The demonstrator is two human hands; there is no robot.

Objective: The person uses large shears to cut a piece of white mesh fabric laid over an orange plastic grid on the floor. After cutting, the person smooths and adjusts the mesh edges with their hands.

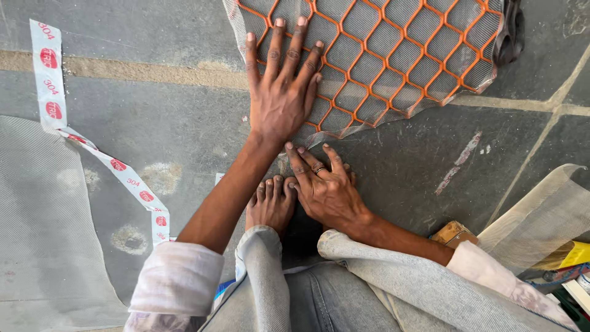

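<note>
My left hand (281, 86) lies flat, fingers spread, on the near-left part of an orange diamond-pattern grille (399, 49) backed with fine grey mesh, which rests on the stone floor. My right hand (326, 187), wearing a ring, sits just below the mesh's near edge, fingers slightly apart and touching the floor beside my bare foot (270, 206). Neither hand grips anything. My knees in grey trousers fill the bottom of the view.
A large sheet of grey mesh (43, 221) lies at the left with a white-and-red printed tape strip (126, 178) along its edge. More mesh (541, 215), a small brown block (453, 233) and yellow items (574, 253) lie at the right. A dark object (510, 37) sits by the grille's far-right edge.
</note>
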